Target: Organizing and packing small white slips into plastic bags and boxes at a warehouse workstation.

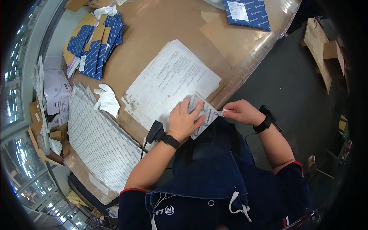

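At the table's near edge, my left hand (pixel 184 120) presses on a flat white packet (pixel 207 116) printed with rows of small blue marks, its fingers and thumb bent over it. The packet lies tilted, its near part reaching past the edge over my dark apron. My right hand (pixel 244 112) is closed in a pinch at the packet's right corner, where a small white piece (pixel 224 112) shows between thumb and fingers. Whether that piece is joined to the packet I cannot make out. Beneath and beyond the left hand lies a large worn printed sheet (pixel 172 74).
White patterned sheets (pixel 99 140) are stacked at the left, with a white glove (pixel 107 100) by them. Folded blue cartons (pixel 94 57) lie far left; a blue envelope-like pack (pixel 253 19) lies far right. Beyond the table's right edge (pixel 264 50), a wooden pallet (pixel 317 53) stands on the floor.
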The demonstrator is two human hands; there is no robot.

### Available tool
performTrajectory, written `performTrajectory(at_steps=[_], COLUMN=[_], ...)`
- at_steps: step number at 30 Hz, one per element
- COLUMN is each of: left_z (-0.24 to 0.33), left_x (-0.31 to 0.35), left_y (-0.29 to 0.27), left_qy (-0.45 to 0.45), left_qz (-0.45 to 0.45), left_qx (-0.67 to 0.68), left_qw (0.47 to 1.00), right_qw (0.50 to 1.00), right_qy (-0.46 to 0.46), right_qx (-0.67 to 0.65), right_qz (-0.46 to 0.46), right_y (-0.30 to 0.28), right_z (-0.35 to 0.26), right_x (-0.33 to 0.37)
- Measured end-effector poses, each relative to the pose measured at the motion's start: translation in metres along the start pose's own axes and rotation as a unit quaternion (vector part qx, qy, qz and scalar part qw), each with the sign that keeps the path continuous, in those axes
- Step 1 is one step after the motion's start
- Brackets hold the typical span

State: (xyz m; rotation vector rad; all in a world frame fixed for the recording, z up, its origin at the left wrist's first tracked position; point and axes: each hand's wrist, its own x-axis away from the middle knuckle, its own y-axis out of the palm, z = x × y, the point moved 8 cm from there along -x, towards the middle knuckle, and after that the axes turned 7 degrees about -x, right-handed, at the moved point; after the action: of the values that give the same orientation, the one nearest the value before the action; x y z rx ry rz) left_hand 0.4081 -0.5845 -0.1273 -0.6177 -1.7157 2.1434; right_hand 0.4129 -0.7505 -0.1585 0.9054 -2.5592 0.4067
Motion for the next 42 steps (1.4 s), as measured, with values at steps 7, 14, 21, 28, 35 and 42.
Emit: performTrajectory(at_steps=[7, 14, 21, 28, 35, 42], left_z=[0.001, 0.000, 0.001, 0.001, -0.001, -0.001], left_x=[0.000, 0.000, 0.000, 0.000, 0.000, 0.001], left_y=[-0.001, -0.001, -0.001, 0.000, 0.006, 0.006], left_qy=[0.002, 0.003, 0.006, 0.007, -0.013, -0.014], left_qz=[0.014, 0.016, 0.016, 0.022, -0.034, -0.034], left_qx=[-0.007, -0.004, -0.007, -0.011, -0.003, 0.004], left_qw=[1.000, 1.000, 1.000, 1.000, 0.999, 0.999], right_qw=[0.999, 0.996, 0.997, 0.994, 0.997, 0.998], right_qy=[0.007, 0.062, 0.030, 0.050, 0.045, 0.023], right_qx=[-0.041, -0.055, -0.046, -0.086, -0.052, -0.048], right_qz=[0.030, 0.038, 0.045, 0.034, 0.041, 0.037], right_y=[0.004, 0.010, 0.012, 0.014, 0.017, 0.026], right_z=[0.008, 0.013, 0.013, 0.015, 0.010, 0.011], right_x=[0.006, 0.010, 0.011, 0.011, 0.011, 0.011])
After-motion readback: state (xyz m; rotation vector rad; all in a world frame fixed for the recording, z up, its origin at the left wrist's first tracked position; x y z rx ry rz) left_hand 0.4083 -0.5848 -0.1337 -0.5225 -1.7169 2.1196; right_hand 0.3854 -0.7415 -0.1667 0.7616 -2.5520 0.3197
